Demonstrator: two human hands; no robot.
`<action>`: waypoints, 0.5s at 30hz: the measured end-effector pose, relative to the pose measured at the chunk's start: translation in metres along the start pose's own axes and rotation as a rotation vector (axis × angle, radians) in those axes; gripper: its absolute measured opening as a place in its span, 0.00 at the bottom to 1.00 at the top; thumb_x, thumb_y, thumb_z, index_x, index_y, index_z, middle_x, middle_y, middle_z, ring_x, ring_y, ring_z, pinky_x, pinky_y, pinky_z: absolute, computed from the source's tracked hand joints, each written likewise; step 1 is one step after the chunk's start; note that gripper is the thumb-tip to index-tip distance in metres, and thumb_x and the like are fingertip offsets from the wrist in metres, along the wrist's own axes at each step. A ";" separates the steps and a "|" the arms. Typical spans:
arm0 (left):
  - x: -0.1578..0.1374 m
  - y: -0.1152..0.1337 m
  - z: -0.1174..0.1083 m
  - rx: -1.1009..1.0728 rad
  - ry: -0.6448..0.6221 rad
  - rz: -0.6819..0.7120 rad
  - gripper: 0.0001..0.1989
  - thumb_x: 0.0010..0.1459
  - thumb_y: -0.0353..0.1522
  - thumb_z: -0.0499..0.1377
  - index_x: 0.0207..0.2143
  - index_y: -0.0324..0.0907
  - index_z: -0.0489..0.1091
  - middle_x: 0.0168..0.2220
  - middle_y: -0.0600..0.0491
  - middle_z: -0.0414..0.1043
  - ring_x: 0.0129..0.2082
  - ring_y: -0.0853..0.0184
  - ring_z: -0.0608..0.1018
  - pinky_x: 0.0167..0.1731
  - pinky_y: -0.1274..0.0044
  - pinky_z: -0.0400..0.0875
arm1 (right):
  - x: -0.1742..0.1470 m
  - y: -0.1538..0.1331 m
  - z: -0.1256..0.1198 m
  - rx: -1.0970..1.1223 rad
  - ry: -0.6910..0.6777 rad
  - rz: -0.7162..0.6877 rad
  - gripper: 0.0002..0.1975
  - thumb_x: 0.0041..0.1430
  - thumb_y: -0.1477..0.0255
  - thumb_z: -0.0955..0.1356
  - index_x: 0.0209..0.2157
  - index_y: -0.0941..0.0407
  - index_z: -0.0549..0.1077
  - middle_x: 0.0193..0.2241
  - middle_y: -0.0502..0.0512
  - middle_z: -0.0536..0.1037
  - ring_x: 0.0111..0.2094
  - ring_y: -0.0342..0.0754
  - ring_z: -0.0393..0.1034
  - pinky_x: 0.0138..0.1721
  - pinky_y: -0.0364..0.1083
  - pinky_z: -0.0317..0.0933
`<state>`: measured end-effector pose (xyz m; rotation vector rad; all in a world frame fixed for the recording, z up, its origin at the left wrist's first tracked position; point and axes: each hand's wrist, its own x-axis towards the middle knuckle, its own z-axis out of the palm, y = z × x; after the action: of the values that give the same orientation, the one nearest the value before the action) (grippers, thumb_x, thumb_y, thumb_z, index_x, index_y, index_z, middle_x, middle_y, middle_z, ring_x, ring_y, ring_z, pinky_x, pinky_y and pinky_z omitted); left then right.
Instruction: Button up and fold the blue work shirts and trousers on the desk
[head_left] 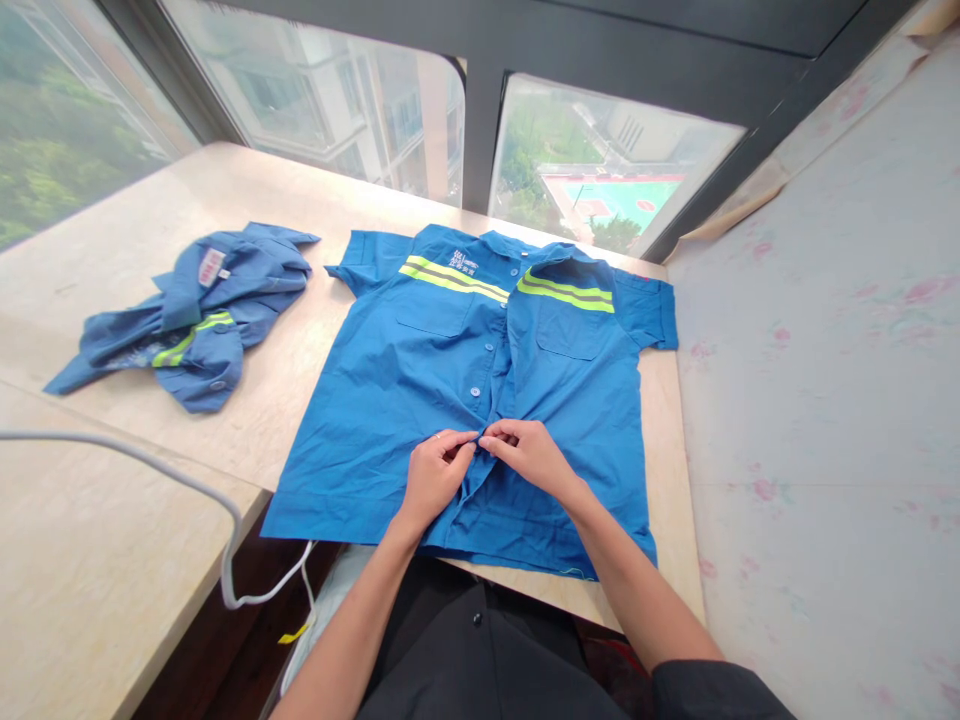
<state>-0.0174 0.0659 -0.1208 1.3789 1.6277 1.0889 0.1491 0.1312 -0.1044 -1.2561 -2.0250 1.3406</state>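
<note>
Below the window (337, 100) on the table (664, 430), I see a blue short-sleeved work shirt (375, 390) already spread beneath my left hand (441, 470) and right hand (529, 455), both pinching its front placket (501, 385), while the buttons (475, 392) just beyond them look undone.

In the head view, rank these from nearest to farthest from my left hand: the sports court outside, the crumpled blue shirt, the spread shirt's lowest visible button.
From the left hand:
1. Lowest visible button, just ahead on the spread shirt.
2. Crumpled blue shirt, off to the left.
3. Sports court, outdoors, ahead and to the right.
</note>
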 end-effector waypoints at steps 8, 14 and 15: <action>0.003 0.003 -0.003 -0.059 0.013 -0.090 0.12 0.56 0.41 0.63 0.31 0.41 0.78 0.29 0.52 0.80 0.28 0.67 0.78 0.30 0.78 0.71 | 0.000 -0.001 0.003 -0.015 0.009 0.029 0.09 0.60 0.70 0.66 0.28 0.55 0.76 0.24 0.48 0.78 0.26 0.43 0.70 0.31 0.41 0.59; -0.002 0.005 -0.002 0.017 0.090 -0.029 0.11 0.58 0.38 0.60 0.29 0.41 0.76 0.27 0.54 0.78 0.25 0.69 0.76 0.28 0.79 0.70 | 0.001 -0.001 -0.001 0.019 -0.001 0.000 0.09 0.61 0.70 0.66 0.27 0.55 0.73 0.22 0.46 0.75 0.25 0.42 0.68 0.30 0.41 0.58; -0.003 0.005 -0.003 0.051 0.105 -0.010 0.11 0.59 0.38 0.60 0.29 0.41 0.76 0.27 0.54 0.78 0.25 0.69 0.76 0.28 0.79 0.70 | 0.001 -0.001 -0.001 0.027 -0.004 -0.008 0.10 0.61 0.70 0.65 0.27 0.55 0.73 0.22 0.46 0.75 0.25 0.42 0.67 0.29 0.41 0.57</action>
<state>-0.0178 0.0631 -0.1149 1.3650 1.7463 1.1384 0.1489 0.1323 -0.1034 -1.2331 -2.0053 1.3635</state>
